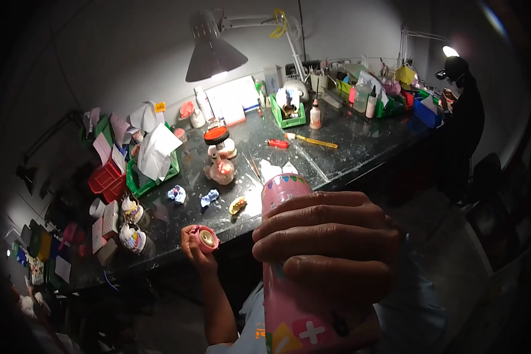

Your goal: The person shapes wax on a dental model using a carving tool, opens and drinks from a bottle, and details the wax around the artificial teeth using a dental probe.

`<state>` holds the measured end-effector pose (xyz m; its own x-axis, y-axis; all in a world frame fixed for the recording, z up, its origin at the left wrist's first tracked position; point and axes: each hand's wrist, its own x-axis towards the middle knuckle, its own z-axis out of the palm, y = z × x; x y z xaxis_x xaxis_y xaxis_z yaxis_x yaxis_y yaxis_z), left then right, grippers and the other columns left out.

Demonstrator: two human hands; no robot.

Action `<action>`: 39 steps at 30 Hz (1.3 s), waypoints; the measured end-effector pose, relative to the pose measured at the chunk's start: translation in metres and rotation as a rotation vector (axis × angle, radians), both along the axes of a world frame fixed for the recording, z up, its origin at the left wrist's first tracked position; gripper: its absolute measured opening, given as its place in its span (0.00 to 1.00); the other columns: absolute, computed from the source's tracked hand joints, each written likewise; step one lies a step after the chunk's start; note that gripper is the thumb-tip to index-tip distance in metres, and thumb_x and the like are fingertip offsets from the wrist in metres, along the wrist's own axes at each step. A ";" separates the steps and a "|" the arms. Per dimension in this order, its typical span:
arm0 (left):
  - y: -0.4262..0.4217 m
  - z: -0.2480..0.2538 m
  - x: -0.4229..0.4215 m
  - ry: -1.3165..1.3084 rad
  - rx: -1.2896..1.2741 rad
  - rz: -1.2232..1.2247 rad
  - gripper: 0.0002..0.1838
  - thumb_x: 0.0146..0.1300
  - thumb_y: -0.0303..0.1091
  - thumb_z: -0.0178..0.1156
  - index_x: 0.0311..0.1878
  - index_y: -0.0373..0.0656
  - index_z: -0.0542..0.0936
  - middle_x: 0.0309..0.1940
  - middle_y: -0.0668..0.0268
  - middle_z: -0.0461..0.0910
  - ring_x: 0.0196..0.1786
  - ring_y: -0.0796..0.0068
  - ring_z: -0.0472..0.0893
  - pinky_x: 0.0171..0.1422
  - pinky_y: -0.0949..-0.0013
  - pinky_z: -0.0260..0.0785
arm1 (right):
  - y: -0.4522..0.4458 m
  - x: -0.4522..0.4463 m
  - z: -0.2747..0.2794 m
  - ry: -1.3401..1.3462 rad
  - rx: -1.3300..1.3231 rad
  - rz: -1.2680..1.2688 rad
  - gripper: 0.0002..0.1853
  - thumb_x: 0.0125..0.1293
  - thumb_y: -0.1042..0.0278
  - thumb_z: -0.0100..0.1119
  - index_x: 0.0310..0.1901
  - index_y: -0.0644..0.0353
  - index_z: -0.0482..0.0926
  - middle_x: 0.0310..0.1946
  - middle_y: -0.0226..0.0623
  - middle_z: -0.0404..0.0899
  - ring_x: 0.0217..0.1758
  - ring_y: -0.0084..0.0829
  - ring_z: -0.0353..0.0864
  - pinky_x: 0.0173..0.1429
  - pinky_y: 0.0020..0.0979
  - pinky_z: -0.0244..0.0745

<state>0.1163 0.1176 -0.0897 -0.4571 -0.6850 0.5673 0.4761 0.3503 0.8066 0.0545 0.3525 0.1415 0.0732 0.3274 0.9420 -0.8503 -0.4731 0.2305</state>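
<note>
Pink bottle (284, 307) gripped in the right hand (330, 242); left hand (193, 248) holds a pink cap (207, 239), perhaps gold inside.

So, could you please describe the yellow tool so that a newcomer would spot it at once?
Find the big lamp over the black table, then the nearest green tray to its right. In front of that tray lies the yellow tool. It is long and thin, while the red tool beside it is shorter.

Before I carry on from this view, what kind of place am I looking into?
Probably a small craft or model-making workshop: a paint-spotted black workbench under an adjustable lamp, a green tray piled with paper slips, and a narrow-tipped bottle near small hand tools.
</note>
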 end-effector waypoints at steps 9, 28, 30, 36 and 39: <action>-0.010 -0.026 -0.006 0.023 0.064 0.022 0.18 0.78 0.46 0.49 0.46 0.38 0.76 0.35 0.67 0.77 0.37 0.80 0.76 0.43 0.74 0.70 | 0.024 -0.002 0.030 0.222 0.129 -0.076 0.18 0.69 0.60 0.66 0.42 0.73 0.81 0.28 0.51 0.86 0.28 0.42 0.90 0.33 0.42 0.90; -0.008 -0.016 -0.007 -0.041 0.018 0.076 0.19 0.77 0.46 0.50 0.44 0.37 0.76 0.34 0.67 0.76 0.37 0.80 0.74 0.44 0.73 0.68 | 0.041 -0.007 0.011 0.153 0.462 -0.031 0.21 0.66 0.64 0.69 0.53 0.72 0.78 0.38 0.58 0.87 0.38 0.48 0.92 0.43 0.47 0.90; 0.000 -0.003 -0.003 -0.076 -0.048 0.118 0.19 0.77 0.47 0.50 0.43 0.37 0.76 0.33 0.67 0.76 0.37 0.80 0.75 0.44 0.72 0.68 | 0.040 -0.007 0.001 0.069 0.544 0.037 0.22 0.67 0.64 0.69 0.54 0.72 0.77 0.40 0.61 0.87 0.40 0.51 0.92 0.45 0.49 0.90; -0.005 -0.013 -0.003 -0.057 0.058 0.064 0.19 0.76 0.47 0.51 0.45 0.37 0.76 0.36 0.66 0.77 0.39 0.79 0.75 0.46 0.72 0.69 | 0.047 -0.018 -0.038 -0.204 0.837 0.217 0.28 0.67 0.61 0.74 0.58 0.73 0.74 0.46 0.59 0.86 0.47 0.47 0.92 0.52 0.44 0.89; -0.001 -0.007 0.000 -0.009 0.171 -0.028 0.23 0.74 0.52 0.57 0.49 0.37 0.75 0.40 0.65 0.77 0.40 0.79 0.76 0.48 0.72 0.70 | 0.042 -0.020 -0.062 -0.298 0.946 0.116 0.39 0.45 0.65 0.87 0.56 0.69 0.73 0.41 0.46 0.88 0.40 0.32 0.92 0.45 0.31 0.88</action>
<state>0.1160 0.1166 -0.0963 -0.4814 -0.7584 0.4394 0.4766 0.1943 0.8574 0.0348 0.3946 0.0792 -0.1939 -0.5769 0.7934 -0.7490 -0.4352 -0.4995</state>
